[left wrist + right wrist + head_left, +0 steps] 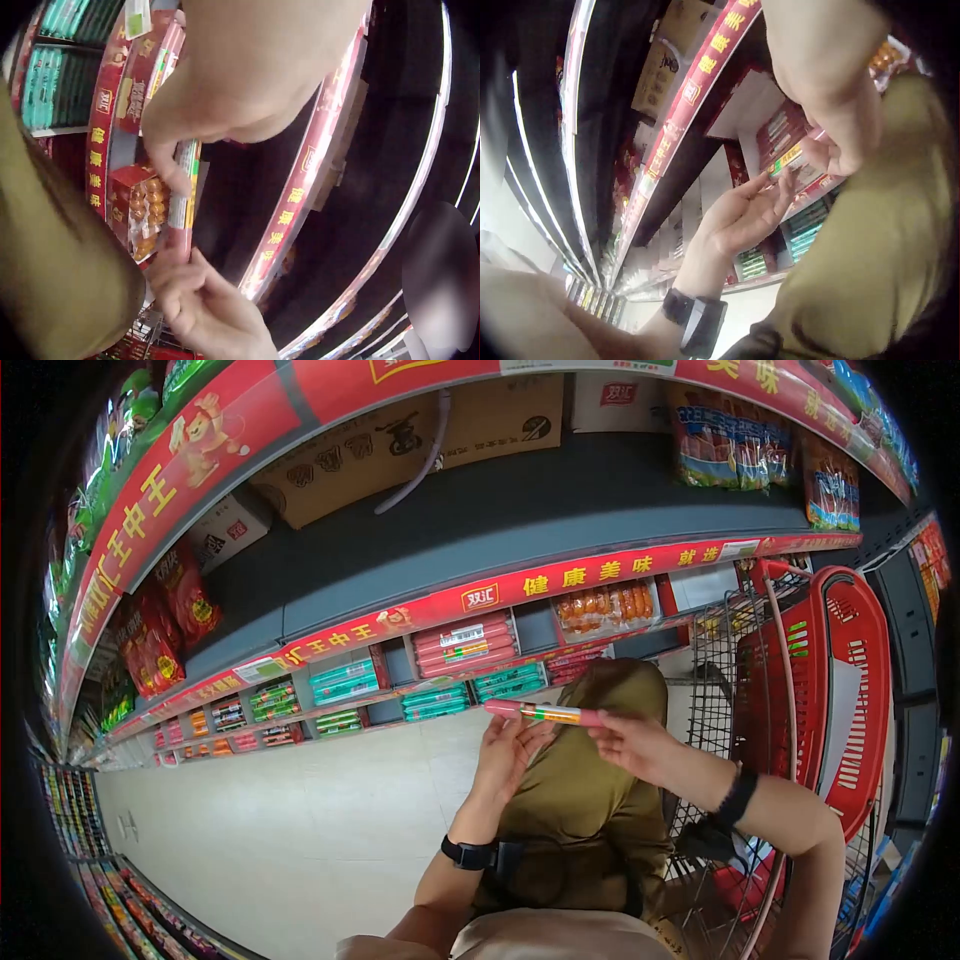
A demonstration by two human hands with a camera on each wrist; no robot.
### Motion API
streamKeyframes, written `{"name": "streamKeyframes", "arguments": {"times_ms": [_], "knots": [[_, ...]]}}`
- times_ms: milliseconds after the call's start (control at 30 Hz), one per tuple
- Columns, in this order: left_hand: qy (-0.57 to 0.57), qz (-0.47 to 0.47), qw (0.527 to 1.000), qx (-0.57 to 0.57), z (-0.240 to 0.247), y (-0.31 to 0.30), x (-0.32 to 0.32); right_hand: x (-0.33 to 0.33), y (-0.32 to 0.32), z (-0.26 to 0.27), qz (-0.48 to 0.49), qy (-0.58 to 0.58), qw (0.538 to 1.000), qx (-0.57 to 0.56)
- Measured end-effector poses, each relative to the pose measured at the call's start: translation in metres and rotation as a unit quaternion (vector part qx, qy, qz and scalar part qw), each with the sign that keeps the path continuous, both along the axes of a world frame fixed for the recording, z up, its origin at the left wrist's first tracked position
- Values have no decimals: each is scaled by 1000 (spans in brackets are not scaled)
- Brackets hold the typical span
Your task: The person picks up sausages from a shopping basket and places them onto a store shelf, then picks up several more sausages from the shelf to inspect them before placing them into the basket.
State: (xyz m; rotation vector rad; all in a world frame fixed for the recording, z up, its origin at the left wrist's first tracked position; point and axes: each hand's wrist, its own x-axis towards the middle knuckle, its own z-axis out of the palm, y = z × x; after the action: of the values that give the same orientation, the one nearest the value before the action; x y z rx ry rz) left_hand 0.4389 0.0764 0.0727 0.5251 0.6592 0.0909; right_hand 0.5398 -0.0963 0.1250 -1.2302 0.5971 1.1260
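Note:
A pink-wrapped sausage stick with a white, orange and green label lies level above the person's knee, held between both hands. My right hand pinches its right end between thumb and fingers. Near the other end, my left hand holds it from below, palm turned up, fingers bent lightly. In the left wrist view, a digit of the left hand lies along the label of the sausage. From the right wrist view, part of the sausage shows between the left fingertips and the right hand.
Ahead, a low shelf holds a box of similar pink sausages, teal packs and a tray of brown sausages. A wire shopping cart with a red basket stands close at right. Pale floor tiles lie at left.

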Motion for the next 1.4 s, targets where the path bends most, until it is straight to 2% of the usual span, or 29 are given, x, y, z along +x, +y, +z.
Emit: {"name": "streamKeyframes", "arguments": {"times_ms": [67, 100, 133, 200, 233, 267, 367, 467, 500, 567, 600, 633, 667, 700, 767, 833, 867, 933, 967, 1033, 1067, 1133, 1167, 1200, 1233, 1267, 1300, 1333, 1400], "knots": [[-20, 20, 999, 36, -22, 21, 7, 9, 28, -12, -10, -28, 999, 29], [-39, 46, 996, 71, -26, 33, 12, 19, 43, -17, -15, -58, 995, 82], [-39, 46, 996, 68, -14, 47, 22, 28, 58, -18, -18, -87, 987, 133], [-89, 28, 994, 50, 15, 76, 37, 41, 85, -11, -11, -105, 985, 139], [-88, 31, 994, 49, 14, 82, 30, 41, 92, -9, -4, -125, 981, 149], [-68, 8, 996, 51, 11, 88, 27, 36, 93, -9, 0, -127, 981, 150], [-28, -21, 997, 74, -12, 87, 16, 10, 82, -15, 151, -52, 983, 87], [18, -22, 990, 136, -25, 74, 10, 1, 59, -14, 177, -38, 982, 54], [13, -48, 967, 249, -34, 74, 15, 0, 52, -9, 185, -51, 981, 22], [-17, -85, 888, 451, -41, 75, 27, 1, 37, 7, 185, -56, 981, 0], [-17, -86, 888, 451, -46, 77, 33, 1, 31, 16, 186, -66, 980, -18], [-2, -72, 790, 609, -56, 81, 43, 2, 27, 25, 182, -71, 981, -17], [12, -53, 665, 745, -66, 82, 52, 2, 21, 35, 193, -73, 978, -7], [18, -21, 603, 797, -81, 88, 58, 3, 13, 47, 195, -79, 978, 1], [25, -34, 559, 828, -89, 92, 60, -1, 3, 81, 167, -104, 980, 28], [-47, -59, 683, 726, -68, 78, 65, 4, -15, 123, 120, -138, 977, 111], [-53, -105, 714, 691, -20, 51, 62, 11, -28, 145, 86, -154, 970, 170], [-152, -129, 719, 666, 1, 16, 69, 31, -74, 188, 92, -249, 942, 208], [-184, -158, 718, 653, 24, -8, 75, 37, -99, 217, 71, -331, 933, 125], [-232, -198, 780, 546, 79, -63, 74, 47, -152, 259, 50, -446, 893, -38], [-292, -218, 771, 523, 96, -88, 77, 50, -177, 270, 44, -484, 866, -115], [-362, -257, 736, 511, 141, -138, 76, 61, -229, 269, 102, -508, 799, -304], [-402, -285, 735, 466, 162, -164, 72, 67, -259, 252, 97, -482, 797, -351], [-462, -291, 696, 466, 179, -187, 73, 80, -288, 225, 96, -458, 789, -398], [-446, -374, 668, 464, 207, -204, 62, 86, -321, 197, 153, -415, 788, -428], [-522, -336, 645, 446, 201, -233, 64, 84, -348, 170, 186, -388, 792, -433], [-524, -362, 619, 461, 196, -256, 63, 83, -364, 147, 254, -302, 788, -472], [-524, -362, 617, 462, 184, -275, 61, 82, -383, 116, 306, -260, 770, -496], [-567, -274, 476, 613, 161, -304, 65, 77, -406, 74, 374, -219, 742, -512]]}}
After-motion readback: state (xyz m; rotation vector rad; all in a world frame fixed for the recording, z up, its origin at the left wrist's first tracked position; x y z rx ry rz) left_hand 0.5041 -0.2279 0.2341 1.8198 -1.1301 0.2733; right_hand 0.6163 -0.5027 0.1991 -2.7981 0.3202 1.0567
